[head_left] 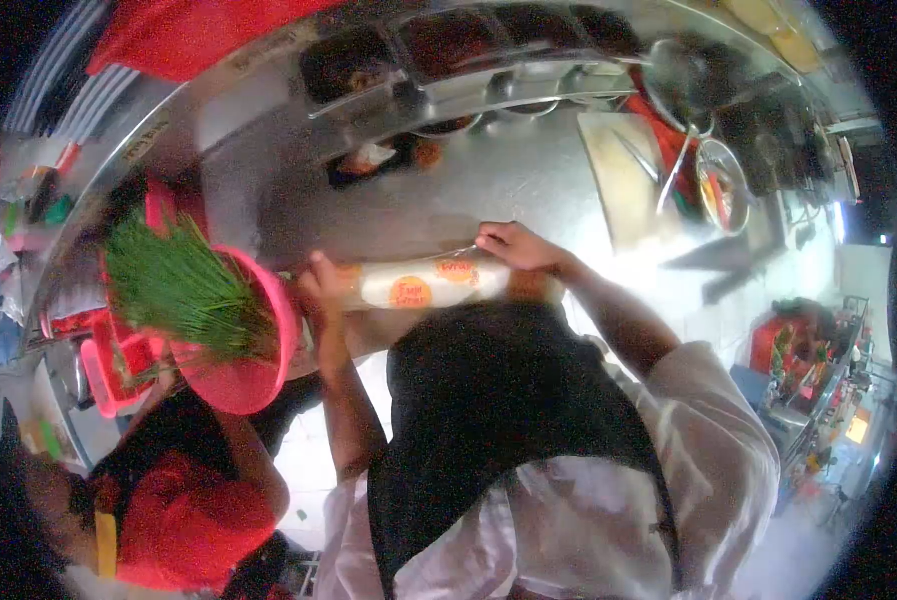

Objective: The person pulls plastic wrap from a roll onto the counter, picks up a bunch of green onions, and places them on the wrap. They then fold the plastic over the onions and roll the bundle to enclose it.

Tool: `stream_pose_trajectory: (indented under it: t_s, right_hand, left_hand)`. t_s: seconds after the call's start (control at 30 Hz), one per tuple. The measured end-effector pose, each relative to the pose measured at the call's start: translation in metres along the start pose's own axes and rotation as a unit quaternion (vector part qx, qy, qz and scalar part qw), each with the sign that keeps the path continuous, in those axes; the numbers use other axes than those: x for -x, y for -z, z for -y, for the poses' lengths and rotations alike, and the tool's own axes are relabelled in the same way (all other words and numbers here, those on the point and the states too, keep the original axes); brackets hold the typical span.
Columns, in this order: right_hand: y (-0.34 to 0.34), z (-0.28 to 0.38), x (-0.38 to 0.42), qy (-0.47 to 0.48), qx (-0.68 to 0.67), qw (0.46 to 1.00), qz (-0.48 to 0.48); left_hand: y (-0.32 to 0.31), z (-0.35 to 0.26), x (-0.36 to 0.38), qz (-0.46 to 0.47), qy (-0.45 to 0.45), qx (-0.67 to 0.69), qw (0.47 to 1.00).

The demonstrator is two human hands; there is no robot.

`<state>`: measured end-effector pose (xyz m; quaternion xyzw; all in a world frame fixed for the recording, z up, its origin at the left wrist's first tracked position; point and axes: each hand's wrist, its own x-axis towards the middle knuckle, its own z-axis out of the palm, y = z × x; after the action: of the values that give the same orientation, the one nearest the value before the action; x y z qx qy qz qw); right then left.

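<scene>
A white roll of cling film with orange printed labels lies crosswise in front of my black apron, at the near edge of the steel counter. My left hand is closed around its left end, beside a pink basket. At the right end, my right hand is closed, with thumb and fingers pinching what looks like the edge of the clear film just above the roll. Glare and blur hide how far the film is drawn out.
At my left, a person in red holds a pink basket of long green stalks. Across the steel counter are dark food wells, a pale cutting board, a knife and a metal bowl.
</scene>
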<state>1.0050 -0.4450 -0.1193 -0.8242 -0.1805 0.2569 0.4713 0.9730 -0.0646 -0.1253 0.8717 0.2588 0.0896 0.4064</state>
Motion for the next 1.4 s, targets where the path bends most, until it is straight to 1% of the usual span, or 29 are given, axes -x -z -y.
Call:
stream_pose_trajectory:
  t_s: [0.03, 0.07, 0.1, 0.17, 0.2, 0.23, 0.27, 0.33, 0.37, 0.43, 0.53, 0.6, 0.67, 0.73, 0.8, 0.87, 0.9, 0.97, 1.03, 1.07, 1.13, 1.17, 1.2, 1.23, 1.27, 1.3, 1.33, 1.37, 1.4]
  right_hand:
    - [-0.001, -0.007, -0.003, 0.023, 0.038, 0.999, -0.020]
    - [0.001, -0.005, -0.004, 0.021, 0.037, 0.999, -0.022]
    - [0.006, 0.000, -0.005, 0.016, 0.055, 0.998, 0.009]
    - [0.011, 0.003, -0.006, 0.012, 0.074, 0.996, 0.042]
    - [0.014, 0.001, -0.005, -0.007, 0.071, 0.993, 0.089]
    - [0.017, -0.001, -0.005, -0.024, 0.069, 0.988, 0.137]
    - [0.020, -0.008, -0.002, -0.023, 0.069, 0.988, 0.139]
    - [0.023, -0.027, 0.005, 0.014, -0.058, 0.981, 0.187]
    - [0.018, -0.027, 0.012, 0.014, -0.058, 0.980, 0.188]
    - [0.007, -0.022, 0.029, -0.051, -0.044, 0.997, -0.026]
    - [0.011, 0.001, 0.027, -0.058, -0.018, 0.998, -0.001]
    - [0.008, 0.010, 0.022, -0.073, 0.014, 0.997, -0.022]
    - [0.007, 0.004, 0.020, -0.089, 0.045, 0.994, -0.043]
    - [0.007, -0.017, 0.012, -0.043, 0.028, 0.999, -0.018]
    - [0.016, -0.002, 0.016, -0.043, 0.025, 0.999, -0.019]
    - [0.017, 0.001, 0.014, -0.044, 0.020, 0.999, -0.017]
    - [0.015, -0.003, 0.012, -0.047, 0.036, 0.998, -0.020]
    - [0.014, -0.001, 0.013, -0.052, 0.051, 0.997, -0.024]
    - [0.020, 0.011, 0.018, -0.090, 0.104, 0.991, 0.003]
    - [0.024, 0.010, 0.020, -0.088, 0.106, 0.990, 0.003]
    - [0.035, 0.003, 0.028, -0.057, 0.197, 0.967, 0.154]
    - [0.037, -0.001, 0.036, -0.058, 0.197, 0.967, 0.153]
    - [0.037, -0.004, 0.045, -0.010, 0.124, 0.987, 0.106]
    - [0.034, -0.007, 0.052, 0.037, 0.051, 0.996, 0.056]
    - [0.029, -0.009, 0.055, 0.062, 0.041, 0.997, 0.014]
    - [0.020, -0.007, 0.053, -0.009, 0.039, 0.999, 0.002]
    - [0.011, -0.006, 0.051, -0.085, 0.043, 0.995, -0.013]
    - [0.002, -0.024, 0.051, -0.019, -0.062, 0.997, -0.042]
    - [0.015, 0.026, 0.052, -0.108, 0.051, 0.993, -0.018]
  left_hand:
    - [-0.003, 0.006, -0.004, 0.003, 0.000, 0.000, 1.000]
    - [-0.008, 0.020, -0.012, 0.006, -0.039, -0.023, 0.999]
    - [-0.009, 0.023, -0.016, 0.008, -0.079, -0.045, 0.996]
    - [-0.012, 0.023, -0.021, 0.018, -0.070, -0.013, 0.997]
    - [-0.010, 0.020, -0.023, 0.026, -0.062, 0.018, 0.998]
    - [-0.007, 0.019, -0.021, 0.024, -0.061, 0.018, 0.998]
    - [-0.003, 0.015, -0.017, 0.037, -0.057, -0.005, 0.998]
    - [0.002, 0.010, -0.011, 0.050, -0.050, -0.029, 0.997]
    - [0.002, 0.008, -0.010, 0.047, -0.041, -0.018, 0.998]
    - [0.001, 0.007, -0.009, 0.045, -0.031, -0.007, 0.998]
    - [0.001, -0.006, -0.006, 0.010, -0.076, 0.021, 0.997]
    - [0.015, -0.040, 0.002, 0.083, 0.015, 0.060, 0.995]
    - [0.011, -0.030, -0.006, 0.092, -0.006, 0.044, 0.995]
    - [0.009, -0.028, -0.011, 0.099, -0.026, 0.028, 0.994]
    - [0.009, -0.029, -0.015, 0.113, -0.016, 0.014, 0.993]
    - [-0.004, -0.002, -0.026, 0.089, -0.028, -0.010, 0.996]
    - [-0.006, 0.001, -0.028, 0.066, -0.040, -0.036, 0.996]
    - [-0.004, 0.000, -0.025, 0.073, -0.035, -0.028, 0.996]
    - [-0.003, -0.003, -0.022, 0.079, -0.031, -0.019, 0.996]
    - [-0.004, -0.003, -0.020, 0.059, -0.052, -0.004, 0.997]
    - [-0.002, -0.003, -0.016, 0.039, -0.073, 0.010, 0.997]
    - [0.005, -0.017, -0.009, 0.047, -0.055, -0.006, 0.997]
    - [0.010, -0.025, -0.004, 0.057, -0.038, -0.021, 0.997]
    - [0.006, -0.016, -0.006, 0.059, -0.040, -0.021, 0.997]
    - [-0.001, 0.002, -0.012, 0.035, -0.066, -0.041, 0.996]
    - [-0.003, 0.008, -0.016, 0.012, -0.091, -0.058, 0.994]
    - [-0.002, 0.014, -0.023, 0.034, -0.046, -0.104, 0.993]
    - [-0.004, 0.012, -0.026, 0.066, -0.002, -0.142, 0.988]
    - [-0.007, 0.015, -0.029, 0.092, 0.013, -0.105, 0.990]
